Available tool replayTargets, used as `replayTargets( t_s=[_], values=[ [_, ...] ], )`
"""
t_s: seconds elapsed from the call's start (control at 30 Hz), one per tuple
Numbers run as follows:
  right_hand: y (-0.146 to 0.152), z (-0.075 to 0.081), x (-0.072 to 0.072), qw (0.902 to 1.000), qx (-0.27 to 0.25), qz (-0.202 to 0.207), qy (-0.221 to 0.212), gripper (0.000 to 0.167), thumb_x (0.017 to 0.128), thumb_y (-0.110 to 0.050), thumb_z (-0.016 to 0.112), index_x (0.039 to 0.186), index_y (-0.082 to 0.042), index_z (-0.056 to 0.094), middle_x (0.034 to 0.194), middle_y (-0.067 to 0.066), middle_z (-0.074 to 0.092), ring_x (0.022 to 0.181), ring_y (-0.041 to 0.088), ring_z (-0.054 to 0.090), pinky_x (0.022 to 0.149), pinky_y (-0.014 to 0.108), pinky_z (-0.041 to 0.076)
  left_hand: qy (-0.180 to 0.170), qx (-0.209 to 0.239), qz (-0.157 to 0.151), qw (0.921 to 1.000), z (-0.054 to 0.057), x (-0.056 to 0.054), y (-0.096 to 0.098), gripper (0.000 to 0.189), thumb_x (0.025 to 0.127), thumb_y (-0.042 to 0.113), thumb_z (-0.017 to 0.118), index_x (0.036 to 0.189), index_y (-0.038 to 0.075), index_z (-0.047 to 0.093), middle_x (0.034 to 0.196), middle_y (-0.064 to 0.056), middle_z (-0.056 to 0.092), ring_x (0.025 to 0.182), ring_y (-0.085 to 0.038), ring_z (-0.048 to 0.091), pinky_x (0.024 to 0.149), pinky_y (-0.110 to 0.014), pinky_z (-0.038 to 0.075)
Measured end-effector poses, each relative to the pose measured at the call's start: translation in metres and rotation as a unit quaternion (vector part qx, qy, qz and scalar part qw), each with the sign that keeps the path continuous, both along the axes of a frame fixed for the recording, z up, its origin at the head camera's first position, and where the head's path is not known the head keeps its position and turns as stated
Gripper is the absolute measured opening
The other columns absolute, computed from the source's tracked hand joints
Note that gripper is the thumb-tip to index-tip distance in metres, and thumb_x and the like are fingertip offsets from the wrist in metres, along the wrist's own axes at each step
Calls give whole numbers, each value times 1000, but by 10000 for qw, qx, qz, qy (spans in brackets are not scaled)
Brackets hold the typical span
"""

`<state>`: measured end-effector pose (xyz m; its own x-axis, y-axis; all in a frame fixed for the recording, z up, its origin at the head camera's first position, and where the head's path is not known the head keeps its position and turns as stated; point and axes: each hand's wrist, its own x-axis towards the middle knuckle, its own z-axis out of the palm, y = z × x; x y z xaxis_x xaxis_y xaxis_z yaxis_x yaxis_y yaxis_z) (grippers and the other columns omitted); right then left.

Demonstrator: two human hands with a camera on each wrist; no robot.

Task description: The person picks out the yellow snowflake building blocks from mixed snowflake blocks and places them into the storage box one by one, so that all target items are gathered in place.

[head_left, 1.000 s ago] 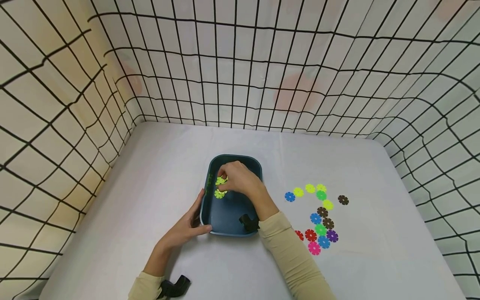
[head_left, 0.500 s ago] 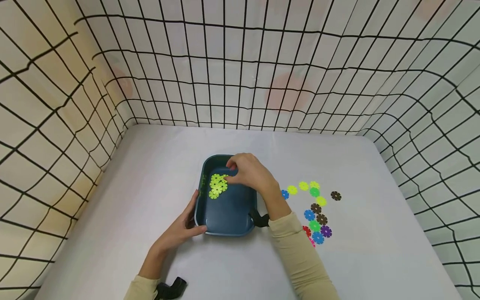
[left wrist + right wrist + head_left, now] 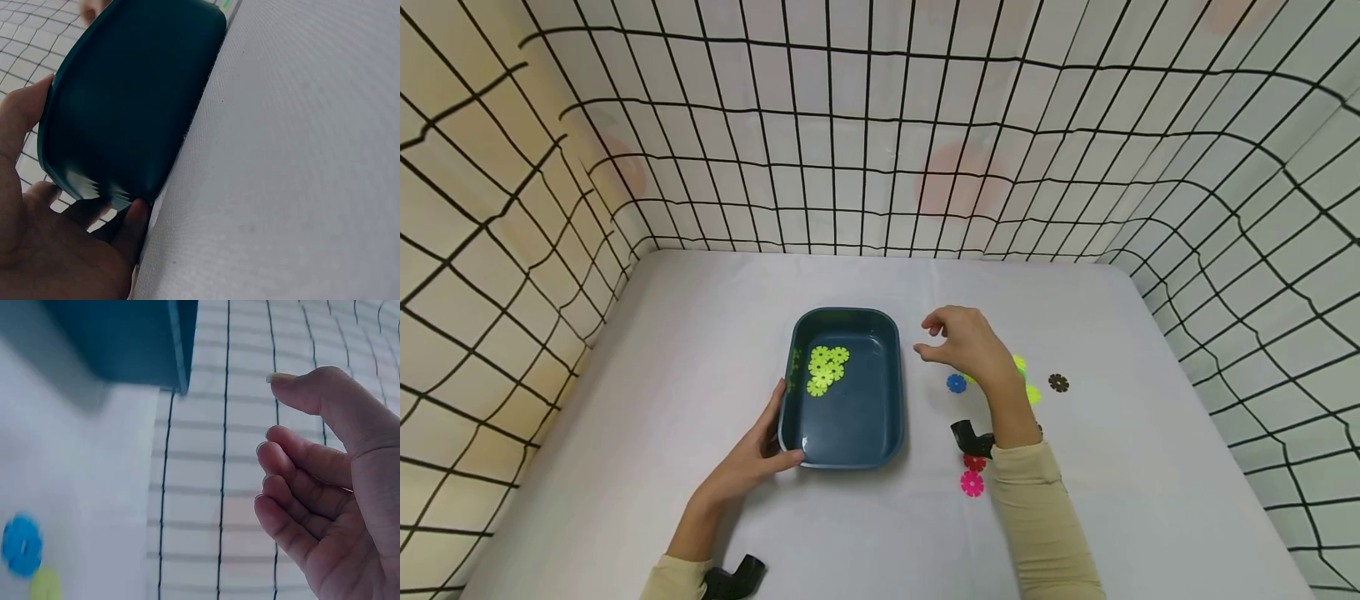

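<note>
A dark blue plastic tray (image 3: pixel 853 429) stands on the white table, with several yellow-green notched toy discs (image 3: pixel 826 368) bunched in its left half. My left hand (image 3: pixel 745 462) holds the tray's near left corner, thumb at the near rim and fingers along the outer side wall. In the left wrist view its fingertips (image 3: pixel 139 212) press on the tray wall. To the right of the tray, my right hand (image 3: pixel 973 342) hovers with thumb and fingers apart, nothing between them. A blue notched disc (image 3: pixel 957 383) lies just below this hand.
Right of the tray lie more notched discs: a brown disc (image 3: pixel 1058 382), a red disc (image 3: pixel 974 461) and a pink disc (image 3: pixel 972 483). The right forearm covers others. A black wire grid (image 3: pixel 880 167) fences the back and sides. Black straps with mounts (image 3: pixel 972 439) sit on both wrists.
My right hand has let go of yellow-green discs in the tray, risen and moved out rightward past the rim. The left hand keeps its hold. The whole view has shifted slightly.
</note>
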<state>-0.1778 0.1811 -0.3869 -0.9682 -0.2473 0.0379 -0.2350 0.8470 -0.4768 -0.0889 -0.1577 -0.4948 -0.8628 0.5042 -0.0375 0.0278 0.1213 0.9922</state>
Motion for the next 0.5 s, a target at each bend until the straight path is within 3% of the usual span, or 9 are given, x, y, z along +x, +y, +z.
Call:
replayTargets(
  t_s=[0.23,0.5],
  values=[
    [35,-16,6,9987,6,-481,-195,39,82,-28,77,110,-2,69,100,15,68,92,27,57,79,40,52,1,-76,37,10000,0,0,-1,101,90,9,65,156,33,-7,164,-12,-12,145,-52,12,108,-64,27],
    [54,-28,11,9978,10,-588,-295,41,82,-29,77,111,-2,69,96,10,67,90,25,55,74,34,49,-19,-57,39,10000,-1,0,-1,101,90,10,66,156,34,-7,165,-10,-12,146,-51,9,109,-65,24]
  ],
)
